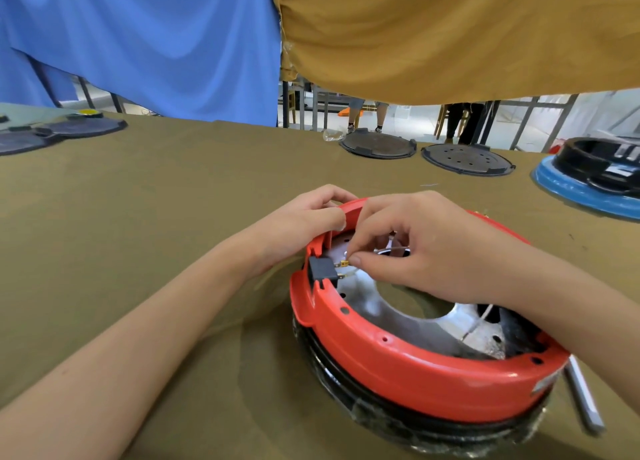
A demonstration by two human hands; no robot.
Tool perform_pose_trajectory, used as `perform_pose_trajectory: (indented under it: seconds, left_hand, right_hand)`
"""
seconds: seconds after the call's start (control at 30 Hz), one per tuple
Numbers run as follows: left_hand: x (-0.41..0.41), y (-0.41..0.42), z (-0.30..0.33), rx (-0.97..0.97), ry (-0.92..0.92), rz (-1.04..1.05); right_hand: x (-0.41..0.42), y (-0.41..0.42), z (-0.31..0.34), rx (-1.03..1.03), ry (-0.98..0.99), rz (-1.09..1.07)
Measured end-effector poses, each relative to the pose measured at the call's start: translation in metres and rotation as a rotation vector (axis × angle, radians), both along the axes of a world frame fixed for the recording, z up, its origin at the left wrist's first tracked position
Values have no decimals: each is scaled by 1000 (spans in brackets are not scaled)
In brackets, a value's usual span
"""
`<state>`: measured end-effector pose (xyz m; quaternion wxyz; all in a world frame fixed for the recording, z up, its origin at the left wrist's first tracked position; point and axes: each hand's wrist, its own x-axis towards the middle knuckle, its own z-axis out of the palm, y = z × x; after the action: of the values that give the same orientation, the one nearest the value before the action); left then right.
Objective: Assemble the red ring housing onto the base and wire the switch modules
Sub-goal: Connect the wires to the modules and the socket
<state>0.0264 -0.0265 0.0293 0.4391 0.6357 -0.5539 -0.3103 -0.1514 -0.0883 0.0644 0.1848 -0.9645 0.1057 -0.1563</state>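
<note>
The red ring housing [398,366] already sits on the black base [363,400], near the front right of the olive-covered bench [173,200]. It looks like a stiff moulded plastic shell, probably light, with a smooth wall that could slide on the base if pushed sideways; the rim and the outer wall are the safe places to hold it.

The black switch module [322,269] is seated in a notch in the ring's left wall, its brass terminals [341,269] pointing inward over the perforated metal plate [363,286]. Those terminals are thin and would likely bend under a crooked push. A pale thin wire [391,250] runs across the inside; it looks limp and springy, so it is best taken right behind its connector, not along its length.

The right hand [415,251] is pinched, thumb and fingertips closed on the small connector at the upper terminal. The left hand [304,217] is curled over the far-left rim of the ring, gripping it to steady the housing against the push.

Farther out, a metal rod [585,397] lies just beside the housing on the right. Two dark round plates [379,144] rest at the bench's far edge, a black housing on a blue ring [588,182] at far right, and more dark plates [79,127] at far left. Blue and mustard cloths hang behind.
</note>
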Motion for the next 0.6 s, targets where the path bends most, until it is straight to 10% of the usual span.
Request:
perform_pose_trajectory:
  seconds: [0.6]
  left_hand:
    - [-11, -1, 1, -35, 69, 43]
  right_hand:
    - [5, 3, 0, -167, 68, 76]
